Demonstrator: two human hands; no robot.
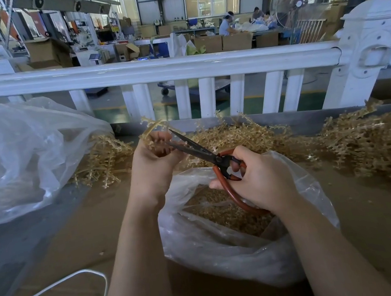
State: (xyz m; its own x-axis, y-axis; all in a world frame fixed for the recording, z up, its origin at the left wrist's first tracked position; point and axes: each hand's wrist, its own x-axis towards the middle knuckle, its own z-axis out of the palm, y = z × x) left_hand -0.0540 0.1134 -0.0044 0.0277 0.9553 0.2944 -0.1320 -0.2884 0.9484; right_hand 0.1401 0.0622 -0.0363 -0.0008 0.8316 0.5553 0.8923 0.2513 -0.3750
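- L hand (155,155), mid-scene, fingers curled round a tan, knobbly plastic sprue branch (152,127). The branch tip sticks up & left past the fingers.
- R hand (258,184), nearer & to the right, clamped on the loops of red-handled, dark-bladed steel scissors (197,148). Blades are parted, tips at the branch, close by the L fingers.
- I judge the sprue branch light, thin & springy w/ brittle nubs. It will likely flex, and cut bits may fly off.
- I'd hold it close to the cut point, fingers kept clear of the blades.
- Scissors look stiff & sharp, and the loops give a sure hold.
- Clear, crumpled plastic bag (232,264) sits near, right under both hands, w/ tan cut pieces inside. It's soft and prob. won't stand firm.
- More tan branches lie in heaps (371,144) far right & far left on the brown cardboard-covered table (88,234).
- Writing: none I can read. Signs in the far hall are too small, and I see no brand on the scissors.
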